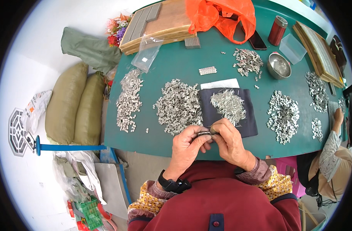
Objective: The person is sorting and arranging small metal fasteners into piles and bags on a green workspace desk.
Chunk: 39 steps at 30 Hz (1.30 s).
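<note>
Over the table's near edge, my left hand [184,148] and my right hand [233,144] meet, both closed on a short, narrow dark metal strip [203,133]. The fingertips partly cover it, so its far end cannot be made out. Just beyond my right hand, a pile of thin silvery pins [228,106] lies on a dark folded cloth [251,119]. A large heap of small metal links [178,104] is beyond my left hand. Past the cloth rests a small flat panel of joined links [207,71].
More link piles [283,115] dot the green table [179,50]. Wooden boards [160,29], a red plastic bag [222,19], a metal bowl [279,65], a clear box [292,48] and a red flask [278,30] stand around. At right, another person's hand [338,115] reaches in.
</note>
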Each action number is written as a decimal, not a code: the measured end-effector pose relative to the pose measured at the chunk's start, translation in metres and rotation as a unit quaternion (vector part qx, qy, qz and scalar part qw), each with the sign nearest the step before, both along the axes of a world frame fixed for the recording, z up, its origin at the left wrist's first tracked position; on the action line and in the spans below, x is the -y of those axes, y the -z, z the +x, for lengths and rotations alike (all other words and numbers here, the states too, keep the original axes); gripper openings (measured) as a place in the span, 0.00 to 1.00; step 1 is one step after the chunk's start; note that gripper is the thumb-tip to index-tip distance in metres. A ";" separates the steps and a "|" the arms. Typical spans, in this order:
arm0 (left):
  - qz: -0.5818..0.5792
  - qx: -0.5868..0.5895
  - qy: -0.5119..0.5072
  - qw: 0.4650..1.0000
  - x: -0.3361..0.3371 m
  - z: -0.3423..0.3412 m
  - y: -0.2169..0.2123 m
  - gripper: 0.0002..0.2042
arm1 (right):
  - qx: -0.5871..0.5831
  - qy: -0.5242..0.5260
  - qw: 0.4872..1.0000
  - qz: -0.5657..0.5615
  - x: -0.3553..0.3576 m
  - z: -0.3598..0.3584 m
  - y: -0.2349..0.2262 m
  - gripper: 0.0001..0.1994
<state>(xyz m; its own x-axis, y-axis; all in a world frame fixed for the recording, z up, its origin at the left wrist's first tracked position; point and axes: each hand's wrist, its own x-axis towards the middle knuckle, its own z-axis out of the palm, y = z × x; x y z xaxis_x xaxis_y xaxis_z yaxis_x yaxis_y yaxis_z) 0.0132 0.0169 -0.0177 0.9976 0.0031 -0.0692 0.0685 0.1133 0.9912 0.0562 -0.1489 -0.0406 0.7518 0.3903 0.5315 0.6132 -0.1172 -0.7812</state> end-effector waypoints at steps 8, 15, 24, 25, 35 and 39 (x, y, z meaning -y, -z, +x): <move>0.028 0.017 -0.004 0.999 -0.006 -0.007 0.007 0.04 | -0.011 0.009 1.000 -0.014 -0.005 -0.007 0.005 0.11; -0.010 0.024 -0.049 0.998 -0.031 -0.013 0.026 0.04 | 0.059 0.017 0.991 -0.118 -0.011 0.003 0.012 0.09; -0.066 -0.051 -0.140 0.987 -0.082 -0.037 0.053 0.05 | 0.122 -0.032 0.950 -0.285 -0.025 0.004 0.021 0.07; -0.072 -0.058 -0.148 0.985 -0.084 -0.039 0.056 0.05 | 0.132 -0.032 0.940 -0.313 -0.026 0.004 0.020 0.07; -0.086 -0.083 -0.151 0.981 -0.084 -0.041 0.060 0.05 | 0.159 -0.098 0.932 -0.311 -0.047 0.004 0.029 0.15; -0.107 -0.085 -0.139 0.981 -0.082 -0.040 0.062 0.06 | 0.161 -0.120 0.943 -0.266 -0.046 0.010 0.030 0.16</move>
